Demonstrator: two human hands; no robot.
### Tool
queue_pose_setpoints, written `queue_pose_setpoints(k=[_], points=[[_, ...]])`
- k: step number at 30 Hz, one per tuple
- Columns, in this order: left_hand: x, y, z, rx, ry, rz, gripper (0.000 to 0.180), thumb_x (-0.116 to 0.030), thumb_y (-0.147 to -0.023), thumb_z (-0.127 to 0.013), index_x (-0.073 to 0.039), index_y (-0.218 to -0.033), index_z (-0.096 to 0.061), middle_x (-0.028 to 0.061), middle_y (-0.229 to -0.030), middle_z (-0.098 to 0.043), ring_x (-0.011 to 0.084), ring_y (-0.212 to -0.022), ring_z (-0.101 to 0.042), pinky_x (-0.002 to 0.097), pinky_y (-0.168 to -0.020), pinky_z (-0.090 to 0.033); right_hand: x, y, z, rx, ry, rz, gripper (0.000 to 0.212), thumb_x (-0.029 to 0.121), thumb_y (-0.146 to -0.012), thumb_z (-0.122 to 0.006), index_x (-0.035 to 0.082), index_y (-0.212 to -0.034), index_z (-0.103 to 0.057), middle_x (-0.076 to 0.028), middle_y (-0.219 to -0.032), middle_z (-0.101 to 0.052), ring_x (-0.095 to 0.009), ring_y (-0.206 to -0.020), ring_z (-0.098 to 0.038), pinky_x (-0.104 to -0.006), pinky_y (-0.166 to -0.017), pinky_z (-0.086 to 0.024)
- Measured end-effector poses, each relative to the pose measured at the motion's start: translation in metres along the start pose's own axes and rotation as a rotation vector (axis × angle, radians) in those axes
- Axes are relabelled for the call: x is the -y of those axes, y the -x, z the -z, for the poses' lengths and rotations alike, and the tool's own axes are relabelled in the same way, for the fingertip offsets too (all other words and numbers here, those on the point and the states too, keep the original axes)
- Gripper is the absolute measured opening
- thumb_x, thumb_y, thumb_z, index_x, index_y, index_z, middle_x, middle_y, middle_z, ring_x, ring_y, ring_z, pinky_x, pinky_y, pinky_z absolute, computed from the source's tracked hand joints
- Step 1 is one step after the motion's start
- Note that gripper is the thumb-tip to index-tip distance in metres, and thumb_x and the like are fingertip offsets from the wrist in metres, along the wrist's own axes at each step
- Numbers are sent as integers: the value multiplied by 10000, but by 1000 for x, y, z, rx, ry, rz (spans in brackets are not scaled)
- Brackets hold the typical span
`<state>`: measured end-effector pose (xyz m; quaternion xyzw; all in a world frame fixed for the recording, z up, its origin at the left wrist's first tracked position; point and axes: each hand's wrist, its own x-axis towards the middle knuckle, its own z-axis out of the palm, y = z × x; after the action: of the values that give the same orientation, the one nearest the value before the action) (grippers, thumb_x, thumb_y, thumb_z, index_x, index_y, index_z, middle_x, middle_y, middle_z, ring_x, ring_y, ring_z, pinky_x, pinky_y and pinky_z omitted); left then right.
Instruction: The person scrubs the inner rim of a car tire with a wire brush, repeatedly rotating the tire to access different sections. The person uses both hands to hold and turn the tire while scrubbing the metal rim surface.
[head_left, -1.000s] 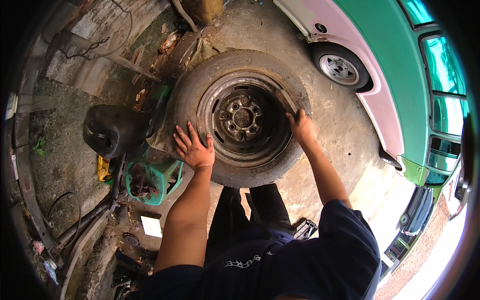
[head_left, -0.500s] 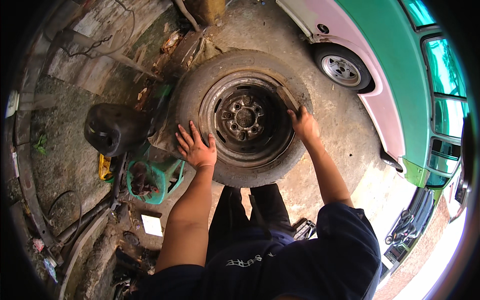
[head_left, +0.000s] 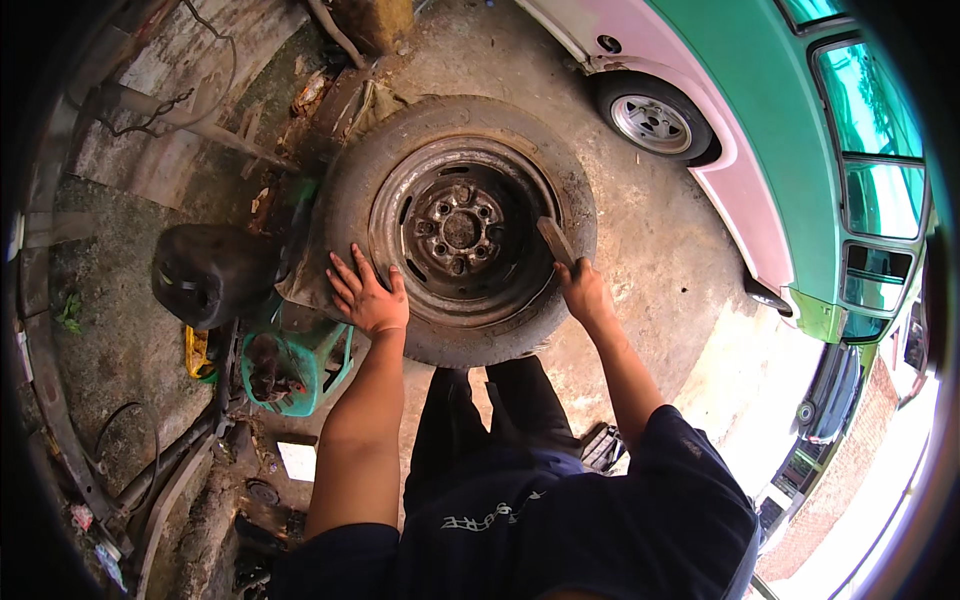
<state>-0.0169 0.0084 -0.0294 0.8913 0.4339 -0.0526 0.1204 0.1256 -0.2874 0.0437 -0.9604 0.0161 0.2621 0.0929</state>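
A dusty tire (head_left: pixel 340 200) mounted on a rusty steel wheel rim (head_left: pixel 400 275) is in front of me, its face turned up. My left hand (head_left: pixel 370 298) lies on the tire's near left sidewall, fingers spread, with the fingertips close to the rim. At the right side my right hand (head_left: pixel 586 292) is closed round one end of a flat brown bar (head_left: pixel 555 241). The bar's far end reaches over the rim's right edge; whether it touches the metal I cannot tell. What the wheel stands on is mostly hidden beneath it.
Left of the wheel are a black rounded tank-like object (head_left: pixel 205 272) and a green plastic stool (head_left: pixel 290 375) with dark items on it. A green and pink vehicle (head_left: pixel 775 150) stands at the right. A metal pipe (head_left: pixel 200 130) runs along the left wall.
My right hand and the bar have moved nearer to me along the rim's right side. My left hand stays on the tire. The whole view has shifted slightly.
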Motion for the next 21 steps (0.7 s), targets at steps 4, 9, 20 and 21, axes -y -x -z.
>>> queue_pose_setpoints(k=[4, 9, 20, 21], points=[[-1, -1, 1, 3, -7, 2, 748, -526, -936, -471, -272, -1582, -191, 103, -1658, -55, 361, -1505, -119, 555, -1157, -211, 41, -44, 9, -118, -98, -20, 581, 515, -970, -508, -30, -1170, -484, -332, -1094, -636, -478, -1064, -615, -531, -898, -499], [-2, 0, 1, -14, 20, 6, 743, -521, -935, -476, -269, -1579, -206, 103, -1657, -71, 369, -1502, -129, 556, -1154, -217, 64, -82, 22, -136, -57, 153, 567, 525, -977, -479, 6, -1205, -491, -306, -1058, -658, -480, -1019, -634, -533, -872, -513], [0, -1, -4, -51, -10, -10, 740, -539, -934, -471, -280, -1576, -209, 104, -1655, -82, 373, -1498, -136, 544, -1150, -227, 3, -3, 23, -25, 192, 164, 556, 472, -993, -461, 132, -1432, -429, -269, -1027, -678, -440, -949, -673, -528, -793, -542], [1, 0, -4, -48, -18, -8, 741, -533, -934, -482, -287, -1576, -204, 98, -1655, -83, 363, -1500, -132, 546, -1146, -238, 8, -19, 27, -65, 199, 227, 556, 461, -995, -462, 184, -1472, -389, -269, -1038, -667, -444, -937, -673, -526, -787, -545]])
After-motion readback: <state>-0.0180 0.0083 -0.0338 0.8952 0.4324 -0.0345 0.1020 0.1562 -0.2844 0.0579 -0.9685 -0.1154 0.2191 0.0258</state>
